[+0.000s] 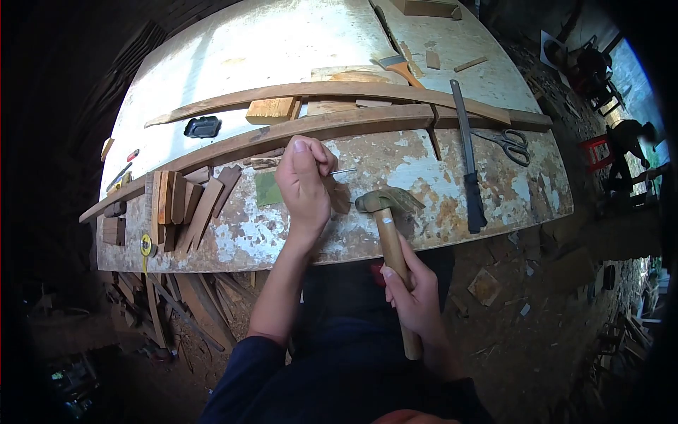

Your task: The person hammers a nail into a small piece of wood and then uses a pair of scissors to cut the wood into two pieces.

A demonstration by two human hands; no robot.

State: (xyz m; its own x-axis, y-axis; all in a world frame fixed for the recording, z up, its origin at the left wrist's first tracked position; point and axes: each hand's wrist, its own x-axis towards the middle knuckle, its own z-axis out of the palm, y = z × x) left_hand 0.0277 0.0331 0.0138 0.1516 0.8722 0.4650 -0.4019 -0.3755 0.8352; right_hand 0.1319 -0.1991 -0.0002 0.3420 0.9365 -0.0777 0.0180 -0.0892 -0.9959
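My left hand is closed in a fist over the front of the workbench. A thin metal pin, like a nail, sticks out to the right of its fingers; the rest is hidden by the hand. Beside and partly behind the fist is a small brown wood piece. My right hand wraps round the wooden handle of a claw hammer. The hammer's head is raised near the bench's front edge, just right of the wood piece and apart from the pin. A green square sheet lies left of my fist.
Two long curved wood strips cross the bench. Several wood blocks and a yellow tape measure stand at left. A handsaw-like long blade, scissors and a brush lie right and behind. Scrap wood covers the floor.
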